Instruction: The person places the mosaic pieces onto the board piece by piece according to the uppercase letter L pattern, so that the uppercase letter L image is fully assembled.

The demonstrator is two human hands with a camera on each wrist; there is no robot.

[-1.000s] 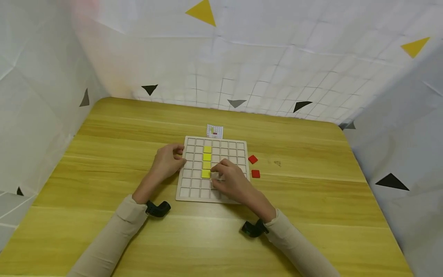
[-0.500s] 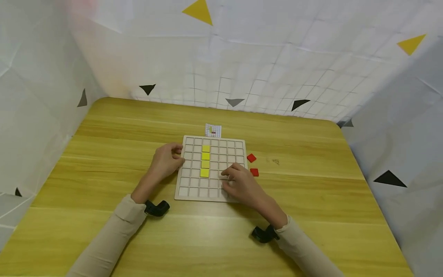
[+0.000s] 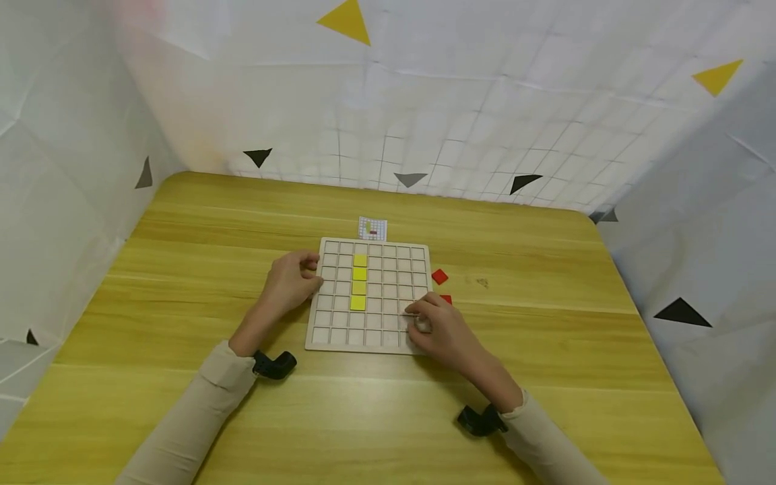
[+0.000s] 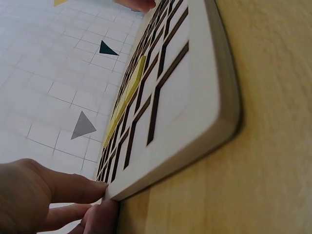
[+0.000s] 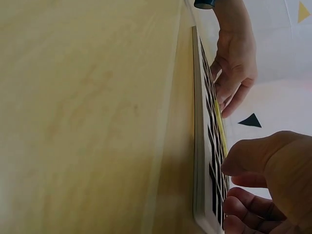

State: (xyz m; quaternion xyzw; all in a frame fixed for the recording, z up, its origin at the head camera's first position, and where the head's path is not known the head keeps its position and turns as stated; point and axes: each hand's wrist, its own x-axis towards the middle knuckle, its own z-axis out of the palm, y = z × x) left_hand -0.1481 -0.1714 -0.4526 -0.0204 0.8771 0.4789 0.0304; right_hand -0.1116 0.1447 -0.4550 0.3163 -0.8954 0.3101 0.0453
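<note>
A pale wooden grid board [image 3: 372, 349] lies on the table with a column of several yellow square tiles [image 3: 359, 287] in its cells. My left hand [image 3: 289, 279] holds the board's left edge; in the left wrist view, the left fingers [image 4: 80, 189] pinch the rim. My right hand [image 3: 445, 330] hovers over the board's lower right, fingers loosely bent with nothing seen between them. To the board's right lie two red square tiles, one red tile [image 3: 439, 277] in full view and the nearer red tile [image 3: 446, 299] partly hidden by the right hand.
A small printed card [image 3: 372, 229] with a grid and coloured squares lies against the board's far edge. The wooden table [image 3: 339, 417] stretches around the board. White sheets [image 3: 424, 101] with triangle marks enclose the back and sides.
My right hand has moved right, away from the lowest yellow tile, toward the board's right edge, and now partly covers the nearer red tile. The left hand stays at the left edge.
</note>
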